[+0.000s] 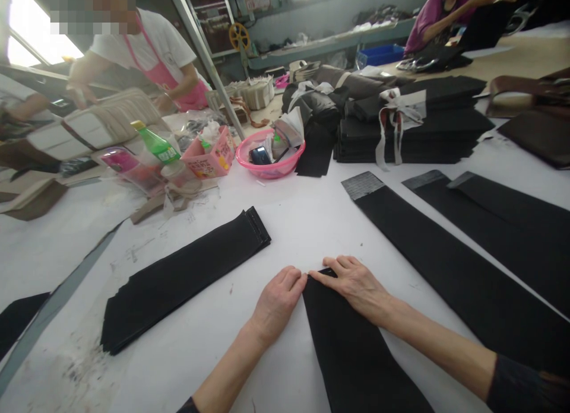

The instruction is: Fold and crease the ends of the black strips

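A long black fabric strip (pixel 356 353) lies on the white table (pixel 303 223), running from its far end toward me. My right hand (pixel 356 285) rests flat on that far end, fingers stretched out and pressing the cloth. My left hand (pixel 278 300) sits just left of the strip's corner, fingers curled, their tips touching the edge of the fabric beside my right fingertips. What the left fingers grip, if anything, is hidden.
A stack of black strips (pixel 182 276) lies to the left. More long strips (pixel 445 259) spread to the right. Tied black bundles (pixel 409 128), a pink bowl (pixel 269 155), a pink box (pixel 209 158) and a green bottle (pixel 155 143) stand farther back. Other people work behind.
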`<state>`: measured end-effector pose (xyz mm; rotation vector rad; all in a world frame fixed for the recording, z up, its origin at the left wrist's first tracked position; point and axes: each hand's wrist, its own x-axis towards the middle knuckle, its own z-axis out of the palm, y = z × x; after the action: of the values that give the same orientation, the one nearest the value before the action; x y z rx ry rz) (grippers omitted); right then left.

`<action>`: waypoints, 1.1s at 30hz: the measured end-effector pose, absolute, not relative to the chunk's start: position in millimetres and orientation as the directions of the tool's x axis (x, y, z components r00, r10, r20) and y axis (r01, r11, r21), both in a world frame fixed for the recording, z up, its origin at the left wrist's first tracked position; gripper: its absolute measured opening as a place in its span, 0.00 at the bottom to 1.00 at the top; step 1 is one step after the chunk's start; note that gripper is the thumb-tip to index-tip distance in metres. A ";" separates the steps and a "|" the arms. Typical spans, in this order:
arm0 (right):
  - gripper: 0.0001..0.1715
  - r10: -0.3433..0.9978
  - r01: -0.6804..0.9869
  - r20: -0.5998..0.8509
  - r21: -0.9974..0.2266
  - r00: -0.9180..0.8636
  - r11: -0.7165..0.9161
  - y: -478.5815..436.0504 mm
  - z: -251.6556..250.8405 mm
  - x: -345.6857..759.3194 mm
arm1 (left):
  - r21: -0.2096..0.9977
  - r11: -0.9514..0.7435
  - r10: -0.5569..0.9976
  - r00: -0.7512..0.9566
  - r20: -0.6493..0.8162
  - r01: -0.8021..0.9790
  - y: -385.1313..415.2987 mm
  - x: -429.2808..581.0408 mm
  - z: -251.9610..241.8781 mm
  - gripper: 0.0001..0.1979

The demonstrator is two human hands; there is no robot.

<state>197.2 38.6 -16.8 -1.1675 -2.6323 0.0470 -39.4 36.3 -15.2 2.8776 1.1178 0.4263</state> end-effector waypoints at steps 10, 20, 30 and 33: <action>0.25 0.736 0.737 0.211 -0.090 -0.643 0.670 36.0 -11.4 190.8 | -0.045 -0.763 0.623 0.752 0.216 0.645 31.9 -36.9 -12.9 0.15; 0.22 0.750 0.753 0.228 -0.093 -0.621 0.651 32.4 -11.7 192.7 | -0.061 -0.745 0.622 0.724 0.297 0.665 23.1 -42.0 -16.4 0.16; 0.18 0.743 0.755 0.276 -0.085 -0.609 0.650 32.8 -10.7 191.6 | 0.057 -0.637 0.748 0.598 0.289 0.769 20.7 -8.3 -14.3 0.14; 0.16 0.746 0.756 0.284 -0.099 -0.602 0.647 33.2 -11.4 195.8 | 0.001 -0.651 0.730 0.625 0.277 0.759 17.8 -5.3 -20.8 0.15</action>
<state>195.8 33.2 -11.4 -1.2050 -2.5690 -0.0454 -5.3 17.8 -20.8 2.9349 1.3506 0.4158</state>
